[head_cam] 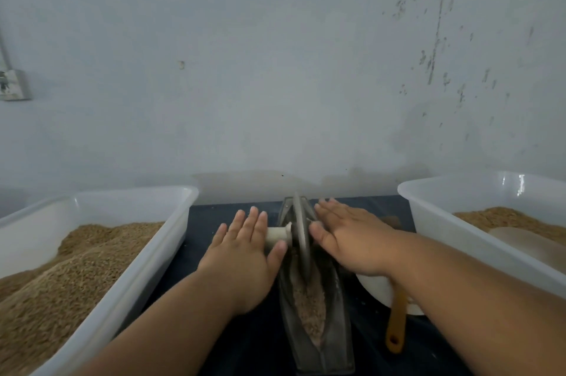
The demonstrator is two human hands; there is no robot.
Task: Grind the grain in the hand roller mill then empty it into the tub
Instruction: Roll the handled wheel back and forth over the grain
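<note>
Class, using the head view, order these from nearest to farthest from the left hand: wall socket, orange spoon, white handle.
1. White handle, touching the left hand.
2. Orange spoon, at lower right.
3. Wall socket, far left on the wall.

The mill (301, 237) between the left hand (242, 256) and the right hand (349, 237) is grey, its handle (277, 236) white. Left of the left hand, a white tub (159, 253) holds golden-brown grain (76, 268).
</note>
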